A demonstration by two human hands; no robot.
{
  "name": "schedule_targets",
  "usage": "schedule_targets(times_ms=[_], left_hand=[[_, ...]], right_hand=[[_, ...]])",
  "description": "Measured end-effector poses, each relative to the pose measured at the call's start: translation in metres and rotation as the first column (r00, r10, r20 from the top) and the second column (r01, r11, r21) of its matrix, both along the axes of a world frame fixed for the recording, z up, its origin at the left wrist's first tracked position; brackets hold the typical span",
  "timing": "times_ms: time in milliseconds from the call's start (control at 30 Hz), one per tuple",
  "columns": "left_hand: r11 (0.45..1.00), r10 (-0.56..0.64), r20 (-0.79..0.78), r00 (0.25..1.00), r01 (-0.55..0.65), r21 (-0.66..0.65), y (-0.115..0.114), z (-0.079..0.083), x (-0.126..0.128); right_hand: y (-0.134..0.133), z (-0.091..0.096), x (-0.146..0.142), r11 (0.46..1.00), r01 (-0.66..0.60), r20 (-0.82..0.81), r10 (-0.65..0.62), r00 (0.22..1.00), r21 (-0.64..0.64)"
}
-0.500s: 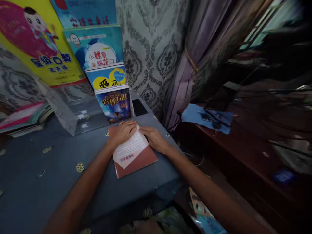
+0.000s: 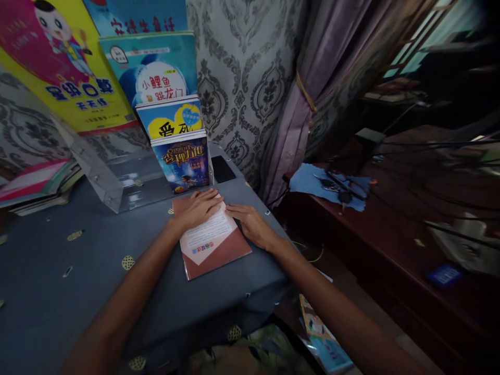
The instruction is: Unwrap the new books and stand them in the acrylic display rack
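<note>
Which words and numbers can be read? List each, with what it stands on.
"星级口算 天天练": yellow workbook
"安徒生童话": top blue book
"小鲤鱼跳龙门": teal book
"爱", rest unclear: blue-and-yellow book
Too blurred or small: title on dark-blue book, print on brown-and-white booklet, smaller cover lettering.

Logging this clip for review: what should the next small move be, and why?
Probably a light pinch on the right edge of the book by the right hand, the left hand steadying it: the book lies flat on the table, the left hand rests across its upper part, and the right hand is at that edge.
</note>
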State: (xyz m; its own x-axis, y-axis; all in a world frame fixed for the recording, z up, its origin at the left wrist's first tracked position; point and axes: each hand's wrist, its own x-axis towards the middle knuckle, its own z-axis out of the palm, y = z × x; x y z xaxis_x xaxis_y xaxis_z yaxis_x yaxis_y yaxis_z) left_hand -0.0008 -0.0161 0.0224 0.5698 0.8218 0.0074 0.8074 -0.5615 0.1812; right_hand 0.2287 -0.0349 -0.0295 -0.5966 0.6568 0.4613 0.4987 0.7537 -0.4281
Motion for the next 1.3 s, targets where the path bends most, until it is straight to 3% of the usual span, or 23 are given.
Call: schedule_targets(times_ms=[200,367,600,1000,1300], left_hand=[[1.000,0.015,-0.043,0.999,-0.015,0.013,-0.008,-0.004,0.005],[0.997,-0.064,0.063,0.996,0.066,-0.031,-0.017,-0.011,-0.003],[0.997,-0.068,0.064,0.996,0.069,-0.019,-0.025,-0.006,0.001],[0.997,-0.079,0.016,0.997,0.079,0.003,-0.027,-0.008,0.001],[0.991,-0.131,0.001,0.991,0.131,-0.032,-0.042,-0.004,0.011]], right_hand=[[-0.001,0.002,0.000,1.000,0.022,0.013,-0.022,1.000,-0.018],[-0.001,0.000,-0.001,0.999,0.022,0.008,-0.022,1.000,-0.024],[-0.002,-0.001,0.000,0.999,0.017,0.026,-0.016,1.000,-0.043],[-0.064,0.009,0.022,0.992,0.032,0.037,-0.028,0.999,-0.118],[-0.068,0.011,0.024,0.987,0.033,0.016,-0.031,0.999,-0.157]])
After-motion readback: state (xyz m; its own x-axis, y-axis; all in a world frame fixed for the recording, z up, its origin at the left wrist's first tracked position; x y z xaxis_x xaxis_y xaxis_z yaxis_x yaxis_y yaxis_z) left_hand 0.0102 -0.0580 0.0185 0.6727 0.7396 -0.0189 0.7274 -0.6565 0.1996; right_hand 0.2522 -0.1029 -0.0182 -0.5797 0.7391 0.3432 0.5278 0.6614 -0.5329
